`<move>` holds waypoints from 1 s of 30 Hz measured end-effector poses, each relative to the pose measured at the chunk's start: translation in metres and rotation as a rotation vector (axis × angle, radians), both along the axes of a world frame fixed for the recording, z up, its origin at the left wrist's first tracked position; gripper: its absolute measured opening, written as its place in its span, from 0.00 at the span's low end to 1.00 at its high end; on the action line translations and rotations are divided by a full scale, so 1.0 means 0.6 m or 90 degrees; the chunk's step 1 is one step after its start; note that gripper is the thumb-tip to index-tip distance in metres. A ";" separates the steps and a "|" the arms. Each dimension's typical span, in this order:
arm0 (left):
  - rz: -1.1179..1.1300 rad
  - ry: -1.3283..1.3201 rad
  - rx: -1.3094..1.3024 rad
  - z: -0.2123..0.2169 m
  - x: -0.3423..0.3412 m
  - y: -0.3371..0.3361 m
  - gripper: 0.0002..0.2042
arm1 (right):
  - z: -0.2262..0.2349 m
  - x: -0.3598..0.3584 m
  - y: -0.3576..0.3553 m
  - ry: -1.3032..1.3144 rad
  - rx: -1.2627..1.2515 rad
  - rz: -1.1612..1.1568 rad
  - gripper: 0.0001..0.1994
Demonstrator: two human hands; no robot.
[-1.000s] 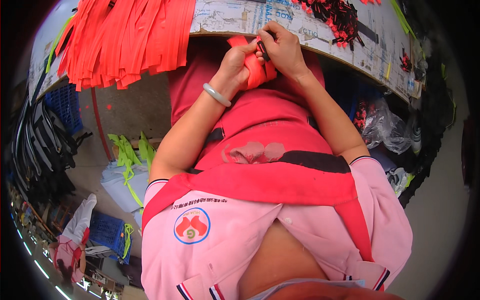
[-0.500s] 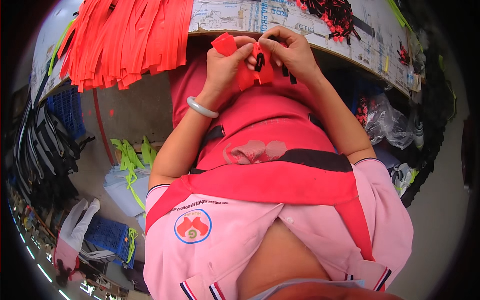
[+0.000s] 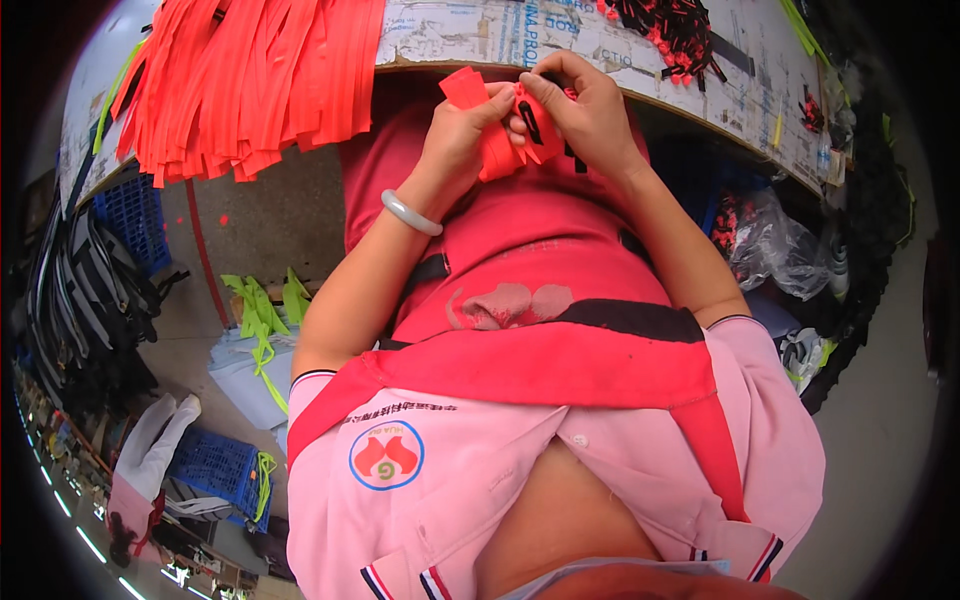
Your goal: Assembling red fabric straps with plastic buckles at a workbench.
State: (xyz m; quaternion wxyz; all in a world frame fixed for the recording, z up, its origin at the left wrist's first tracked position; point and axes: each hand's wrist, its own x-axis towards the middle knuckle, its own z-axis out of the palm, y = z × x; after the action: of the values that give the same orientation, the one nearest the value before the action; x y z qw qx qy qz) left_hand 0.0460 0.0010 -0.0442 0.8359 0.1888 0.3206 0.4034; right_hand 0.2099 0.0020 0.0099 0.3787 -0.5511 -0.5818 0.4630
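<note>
My left hand [image 3: 462,138], with a pale bangle [image 3: 410,214] on its wrist, is closed round a folded bright red fabric strip [image 3: 463,90]. One end of the strip sticks up past the thumb, and another part hangs below the fingers. My right hand [image 3: 592,112] meets it at the strip, thumb and forefinger pinched together at its upper edge. A small black loop [image 3: 530,122] lies against the red fabric between both hands. Dark ends [image 3: 578,162] show below my right fingers; what they belong to is partly hidden. Both hands are just in front of the table edge, above my red apron [image 3: 520,230].
Many red strips [image 3: 250,90] hang over the worn table [image 3: 440,35] at the left. A pile of small red and black pieces [image 3: 670,35] lies at its right. Below stand a blue crate [image 3: 215,465] and a clear plastic bag [image 3: 775,240]. Another person [image 3: 150,450] is at far left.
My left hand has shifted slightly right and down with the red strip. The black loop has tilted and now shows its opening more. My right hand stays pinched beside it.
</note>
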 end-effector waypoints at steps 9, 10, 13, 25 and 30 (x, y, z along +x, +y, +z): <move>-0.016 -0.198 -0.252 -0.066 0.040 0.037 0.08 | -0.038 -0.005 0.043 -0.206 -0.037 -0.040 0.07; -0.017 -0.199 -0.254 -0.066 0.042 0.038 0.08 | -0.048 -0.004 0.041 -0.207 -0.039 -0.040 0.07; 0.003 -0.193 -0.231 -0.073 0.049 0.043 0.08 | -0.071 -0.006 0.042 -0.299 0.110 -0.048 0.06; 0.111 0.180 0.216 0.070 -0.014 -0.003 0.08 | 0.026 0.029 -0.004 0.149 -0.183 0.029 0.12; 0.129 0.256 0.406 0.086 -0.025 -0.030 0.06 | 0.040 0.007 -0.037 0.108 0.046 0.113 0.07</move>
State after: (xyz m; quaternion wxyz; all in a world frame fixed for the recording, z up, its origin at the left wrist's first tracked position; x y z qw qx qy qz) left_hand 0.0311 -0.0172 0.0073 0.6117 0.4817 0.3538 0.5182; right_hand 0.2139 -0.0200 0.0341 0.4035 -0.4423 -0.6106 0.5184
